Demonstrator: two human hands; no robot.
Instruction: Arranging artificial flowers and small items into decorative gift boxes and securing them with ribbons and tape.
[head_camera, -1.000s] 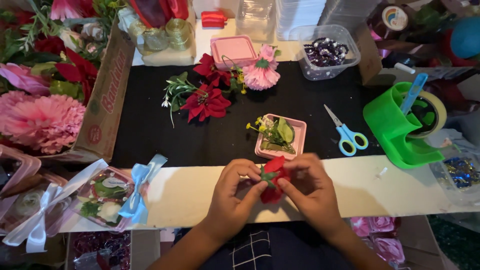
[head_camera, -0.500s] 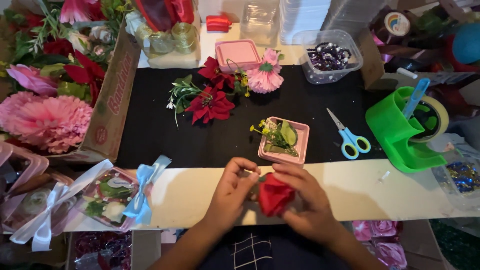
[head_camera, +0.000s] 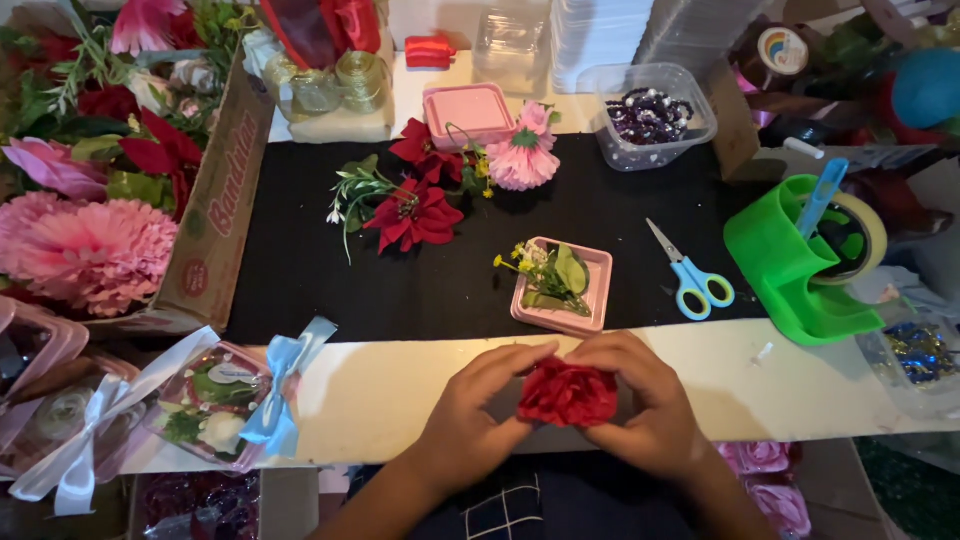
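The counter (head_camera: 400, 400) is full of craft things. Both hands, the left hand (head_camera: 480, 410) and right hand (head_camera: 650, 405), now close around a red flower (head_camera: 567, 392) at the near edge. A moment ago it stood up thin; now it looks round and puffy.

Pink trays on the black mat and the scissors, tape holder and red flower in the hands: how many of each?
Pink trays: 2, one with greenery, one empty
Blue-handled scissors: 1
Green tape holder: 1
Red flower held by left hand and right hand: 1
Total: 5
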